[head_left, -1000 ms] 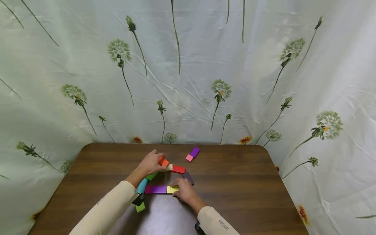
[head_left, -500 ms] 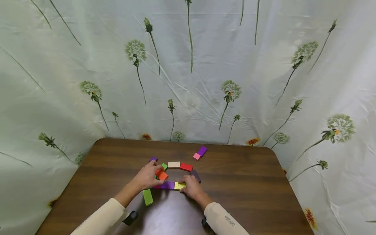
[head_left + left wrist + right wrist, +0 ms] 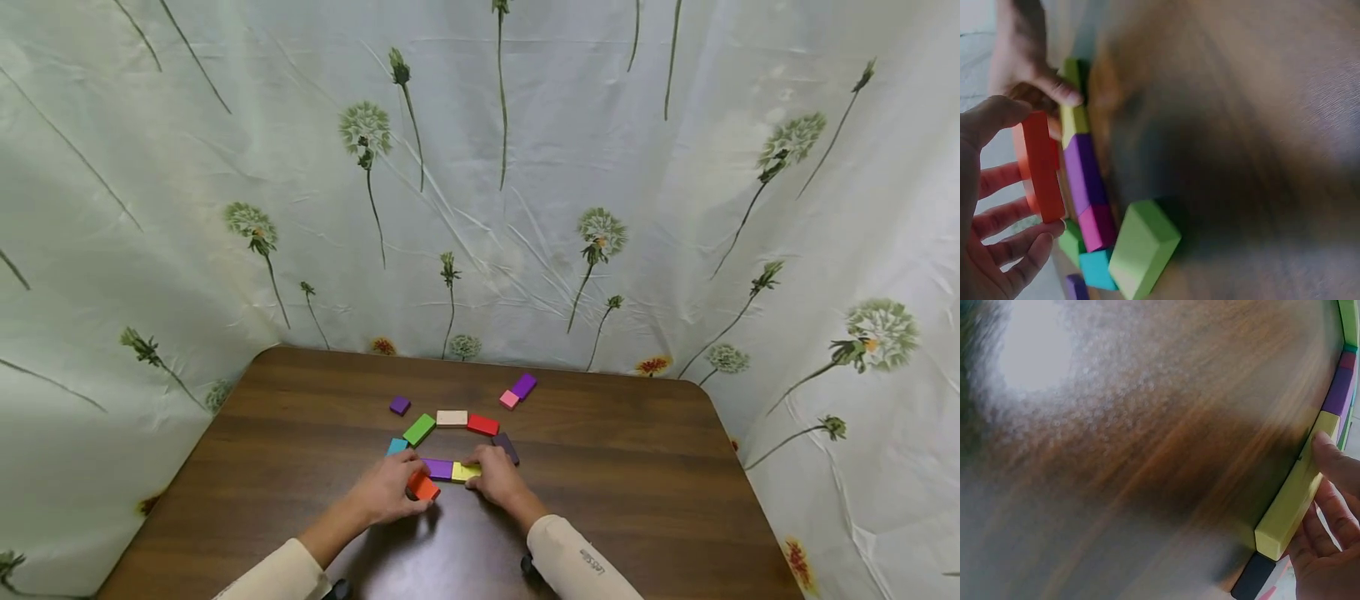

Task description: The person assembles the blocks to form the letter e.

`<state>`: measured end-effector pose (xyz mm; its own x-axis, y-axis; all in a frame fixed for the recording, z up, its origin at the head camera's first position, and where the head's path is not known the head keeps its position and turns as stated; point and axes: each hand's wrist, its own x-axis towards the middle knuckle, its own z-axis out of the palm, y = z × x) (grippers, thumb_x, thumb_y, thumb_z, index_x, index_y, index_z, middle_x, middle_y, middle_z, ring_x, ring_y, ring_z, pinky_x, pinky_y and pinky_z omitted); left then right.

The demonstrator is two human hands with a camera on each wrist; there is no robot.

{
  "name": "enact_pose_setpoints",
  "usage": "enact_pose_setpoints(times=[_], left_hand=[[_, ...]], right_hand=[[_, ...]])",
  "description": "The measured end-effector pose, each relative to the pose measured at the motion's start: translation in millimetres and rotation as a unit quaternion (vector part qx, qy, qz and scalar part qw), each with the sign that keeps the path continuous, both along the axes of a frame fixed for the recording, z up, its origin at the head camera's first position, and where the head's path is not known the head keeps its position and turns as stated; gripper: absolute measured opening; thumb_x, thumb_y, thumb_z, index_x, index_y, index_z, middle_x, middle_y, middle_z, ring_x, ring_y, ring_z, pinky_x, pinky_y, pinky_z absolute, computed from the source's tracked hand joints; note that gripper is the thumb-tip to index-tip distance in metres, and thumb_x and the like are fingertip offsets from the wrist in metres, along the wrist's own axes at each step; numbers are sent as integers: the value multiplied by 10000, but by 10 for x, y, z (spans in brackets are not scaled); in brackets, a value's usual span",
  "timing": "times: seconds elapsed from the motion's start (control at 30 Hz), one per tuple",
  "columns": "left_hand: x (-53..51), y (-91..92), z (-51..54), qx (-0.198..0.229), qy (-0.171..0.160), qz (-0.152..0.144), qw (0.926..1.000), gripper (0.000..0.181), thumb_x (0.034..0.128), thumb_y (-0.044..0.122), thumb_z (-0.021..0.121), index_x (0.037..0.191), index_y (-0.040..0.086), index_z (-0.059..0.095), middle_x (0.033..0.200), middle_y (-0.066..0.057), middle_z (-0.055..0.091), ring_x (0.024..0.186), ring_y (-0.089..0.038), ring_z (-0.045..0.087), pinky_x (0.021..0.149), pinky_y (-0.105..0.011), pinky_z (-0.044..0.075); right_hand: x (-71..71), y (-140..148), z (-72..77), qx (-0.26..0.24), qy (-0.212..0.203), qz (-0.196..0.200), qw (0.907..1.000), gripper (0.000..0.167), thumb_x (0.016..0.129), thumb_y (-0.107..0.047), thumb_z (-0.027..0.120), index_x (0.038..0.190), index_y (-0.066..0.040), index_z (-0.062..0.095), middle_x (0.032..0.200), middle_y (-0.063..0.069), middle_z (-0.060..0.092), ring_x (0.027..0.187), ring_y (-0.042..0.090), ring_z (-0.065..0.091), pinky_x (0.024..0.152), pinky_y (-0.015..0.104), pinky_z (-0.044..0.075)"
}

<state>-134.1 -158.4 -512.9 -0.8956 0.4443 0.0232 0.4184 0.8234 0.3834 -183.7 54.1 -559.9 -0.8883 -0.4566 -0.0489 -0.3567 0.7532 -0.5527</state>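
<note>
Closest to us, our left hand [image 3: 386,492] has its grip pinching a tilted orange block [image 3: 424,486], held at the near side of a straight row. In the left wrist view, we see a light green block [image 3: 1144,250] by that row's left end, where a magenta block [image 3: 1096,228] adjoins a purple block [image 3: 437,468]. Our right hand [image 3: 498,477] pinches a yellow block [image 3: 465,472] at the row's right end, thumb against fingers; rightward, the brown tabletop [image 3: 645,483] gives us wide room up to its side edge. Beyond, a teal block [image 3: 397,447], green block [image 3: 419,429], cream block [image 3: 452,419], red block [image 3: 483,425] and dark block [image 3: 506,448] curve in an arc. Farther back, a pink block [image 3: 509,400] touches a violet block [image 3: 524,385] near the far edge, before a flowered curtain [image 3: 480,250].
</note>
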Motion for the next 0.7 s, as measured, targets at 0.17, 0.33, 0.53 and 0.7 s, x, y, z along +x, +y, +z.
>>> enact_pose_setpoints(times=[0.17, 0.33, 0.53, 0.7], left_hand=[[86, 77, -83, 0, -119, -271, 9996, 380, 724, 349, 805, 966, 87, 674, 962, -3, 548, 767, -146, 524, 662, -289, 456], [161, 139, -161, -162, -144, -499, 9985, 373, 735, 375, 795, 972, 114, 674, 948, 10, 531, 758, -129, 519, 661, -269, 452], [195, 187, -265, -472, -21, -646, 9968, 385, 732, 434, 785, 962, 148, 672, 938, 12, 528, 746, -125, 505, 645, -269, 429], [239, 186, -350, -759, 177, -797, 9938, 392, 719, 462, 786, 920, 153, 651, 890, 11, 503, 736, -121, 485, 648, -291, 430]], right_hand=[[2, 0, -3, -11, 88, -2, 10000, 269, 758, -122, 811, 1014, -60, 756, 948, 29, 675, 915, 202, 637, 797, 342, 508], [-6, 6, -4, -14, 266, 61, 9996, 265, 744, -115, 819, 995, -57, 759, 933, 35, 679, 901, 212, 643, 781, 337, 508], [-22, 4, 2, 41, 135, -32, 9999, 266, 765, -126, 807, 1017, -62, 755, 945, 30, 668, 928, 219, 632, 811, 359, 500], [8, -4, 11, 23, 150, -8, 9999, 262, 756, -123, 812, 1005, -61, 758, 934, 30, 671, 916, 223, 634, 795, 349, 498]])
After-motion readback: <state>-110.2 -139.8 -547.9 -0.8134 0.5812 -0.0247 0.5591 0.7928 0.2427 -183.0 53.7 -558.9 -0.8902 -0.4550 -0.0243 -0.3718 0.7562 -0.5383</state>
